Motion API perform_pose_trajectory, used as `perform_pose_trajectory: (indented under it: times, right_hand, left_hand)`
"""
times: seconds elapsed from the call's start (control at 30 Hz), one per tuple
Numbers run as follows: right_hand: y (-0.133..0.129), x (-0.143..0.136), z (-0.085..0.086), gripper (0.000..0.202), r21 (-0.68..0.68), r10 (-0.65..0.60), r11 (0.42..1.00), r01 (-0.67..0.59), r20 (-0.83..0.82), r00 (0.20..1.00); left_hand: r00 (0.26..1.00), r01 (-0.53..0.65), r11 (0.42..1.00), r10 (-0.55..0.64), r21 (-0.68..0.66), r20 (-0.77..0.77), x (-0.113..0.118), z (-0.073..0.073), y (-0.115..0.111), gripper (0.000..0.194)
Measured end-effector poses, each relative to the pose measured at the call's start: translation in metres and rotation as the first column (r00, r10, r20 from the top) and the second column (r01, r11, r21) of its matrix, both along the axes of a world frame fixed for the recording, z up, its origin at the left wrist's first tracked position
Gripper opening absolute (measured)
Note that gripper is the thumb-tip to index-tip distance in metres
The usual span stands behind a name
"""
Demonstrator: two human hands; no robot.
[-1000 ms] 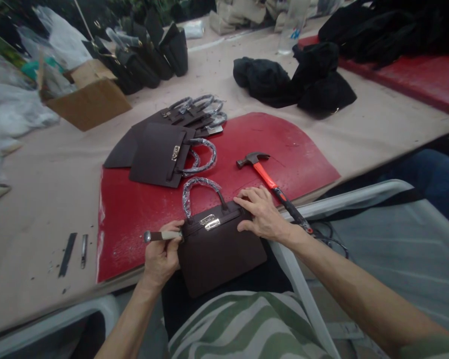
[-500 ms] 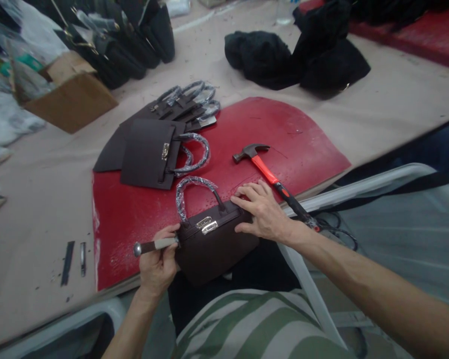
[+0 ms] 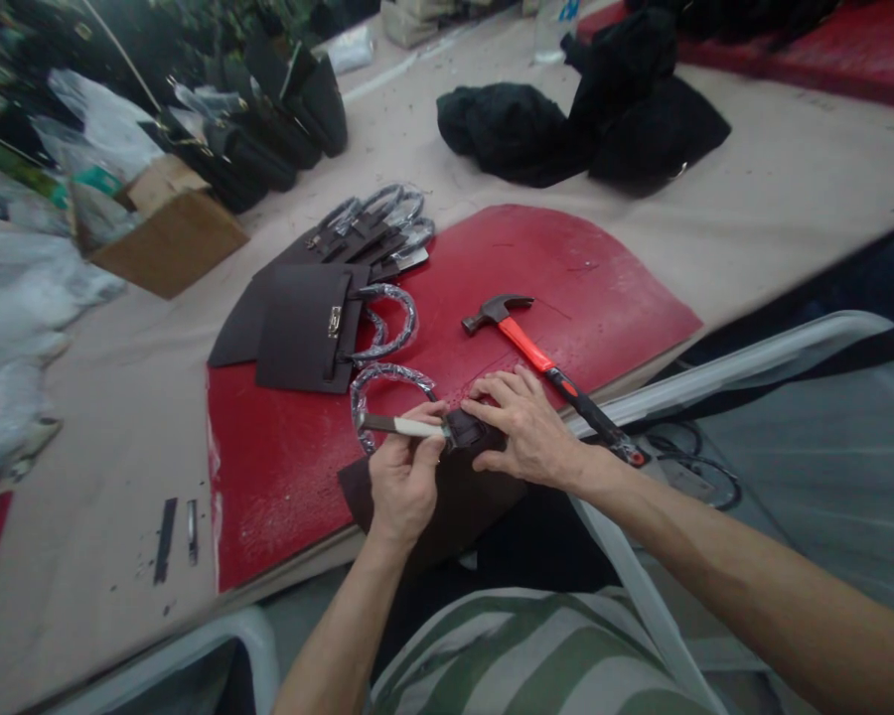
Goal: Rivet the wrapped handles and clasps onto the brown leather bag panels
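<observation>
A dark brown handbag [image 3: 466, 506] rests against the front edge of the red mat [image 3: 275, 497], its looped handle [image 3: 391, 369] wrapped in clear plastic. My left hand [image 3: 406, 487] grips a slim hand tool with a brown and whitish handle [image 3: 402, 425]. Its working tip meets the bag's top near the right end, and its exact kind does not show. Pressing on that same end, my right hand [image 3: 521, 427] holds the bag with bent fingers. My left hand covers the bag's front clasp. A claw hammer [image 3: 528, 348] with an orange and black handle lies beyond my right hand.
Several brown handbags [image 3: 305, 328] overlap on the mat's left. A cardboard box [image 3: 171, 243] and black bags [image 3: 320, 104] stand at back left; black cloth-like items [image 3: 514, 129] lie behind. A dark strip [image 3: 165, 541] and small metal piece [image 3: 192, 531] lie left. A white chair frame [image 3: 745, 367] is at right.
My left hand has carried the tool from the bag's left corner across to its right end, close to my right hand. My right hand stays on the bag. The view has shifted slightly.
</observation>
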State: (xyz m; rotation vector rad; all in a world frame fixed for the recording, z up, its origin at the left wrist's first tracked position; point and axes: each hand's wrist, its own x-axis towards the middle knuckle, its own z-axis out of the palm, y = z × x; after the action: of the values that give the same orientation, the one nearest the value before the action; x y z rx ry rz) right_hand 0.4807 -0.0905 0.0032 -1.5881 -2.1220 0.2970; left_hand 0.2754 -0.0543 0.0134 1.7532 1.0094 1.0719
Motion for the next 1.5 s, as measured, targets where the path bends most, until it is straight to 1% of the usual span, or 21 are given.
perform_pose_trajectory:
  times: [0.1, 0.23, 0.37, 0.5, 0.73, 1.0, 1.23, 1.4, 1.5]
  right_hand:
    - [0.000, 0.000, 0.001, 0.070, -0.004, 0.005, 1.000, -0.005, -0.004, 1.000]
    - [0.000, 0.001, 0.000, 0.074, -0.001, -0.001, 1.000, 0.001, -0.005, 1.000]
    - [0.000, 0.001, -0.001, 0.077, 0.002, -0.001, 1.000, 0.001, -0.004, 1.000]
    - [0.000, 0.001, -0.001, 0.075, 0.004, 0.001, 1.000, -0.001, -0.014, 1.000]
    - [0.000, 0.001, 0.000, 0.073, 0.008, -0.004, 1.000, 0.004, -0.029, 1.000]
    - [0.000, 0.002, 0.000, 0.077, 0.007, 0.003, 1.000, -0.002, -0.028, 1.000]
    - [0.000, 0.001, 0.001, 0.074, 0.012, 0.005, 1.000, -0.004, -0.028, 1.000]
    - [0.000, 0.004, 0.001, 0.078, -0.009, 0.053, 0.999, -0.053, -0.014, 0.999]
    - [0.000, 0.005, 0.000, 0.077, -0.009, 0.055, 0.998, -0.056, -0.015, 0.998]
  left_hand:
    - [0.999, 0.034, 0.999, -0.034, 0.002, 0.012, 0.007, -0.011, 0.007, 0.015]
    - [0.997, 0.060, 0.998, -0.060, -0.008, 0.044, 0.002, -0.018, 0.011, 0.014]
    - [0.997, 0.074, 0.997, -0.074, 0.000, 0.034, 0.002, -0.017, 0.010, 0.014]
    - [0.995, 0.096, 0.993, -0.095, 0.065, -0.025, 0.005, -0.015, 0.009, 0.012]
    - [0.994, 0.071, 0.994, -0.064, 0.083, -0.087, 0.006, -0.014, 0.007, 0.014]
    - [0.994, 0.055, 0.993, -0.044, 0.103, -0.104, 0.008, -0.015, 0.006, 0.015]
    - [0.979, 0.046, 0.974, 0.000, 0.224, -0.205, 0.014, -0.013, 0.004, 0.016]
    - [0.978, 0.044, 0.977, 0.000, 0.209, -0.208, 0.014, -0.015, 0.005, 0.017]
    - [0.979, 0.039, 0.976, 0.005, 0.213, -0.203, 0.015, -0.014, 0.004, 0.017]
